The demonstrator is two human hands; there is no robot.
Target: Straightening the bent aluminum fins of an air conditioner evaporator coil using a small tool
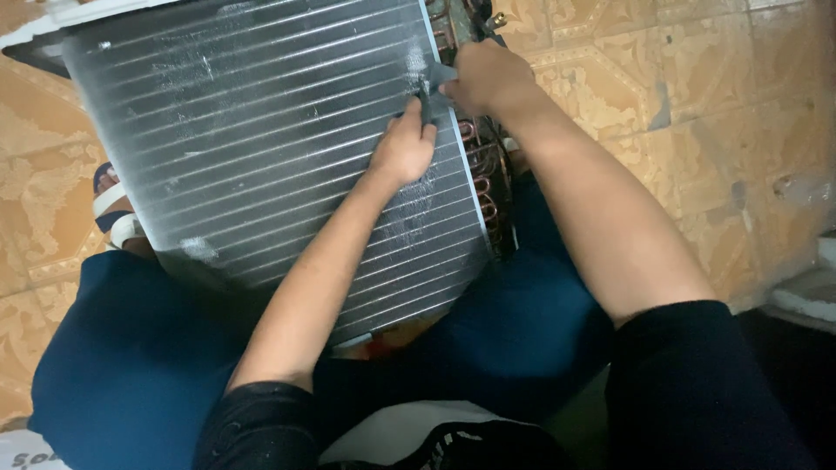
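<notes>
Finned condenser coil (261,148), propped on lap over tiled floor (697,104). Left hand (402,150) pinches small dark tool (426,97) against fins, far right. Right hand (488,80) grips coil's right edge beside copper tube bends (489,187).

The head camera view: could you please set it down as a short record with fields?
Setting: person seated over a patterned tile floor, legs in dark blue trousers
Main thing: finned coil panel lying tilted across the lap
Side detail: copper tube bends along the panel's right edge
Left hand: resting on the fins, gripping a small dark tool
Right hand: at the panel's right edge, on the tool's upper end
Fins: pale scuffed patches in places
Footwear: sandal at left
</notes>
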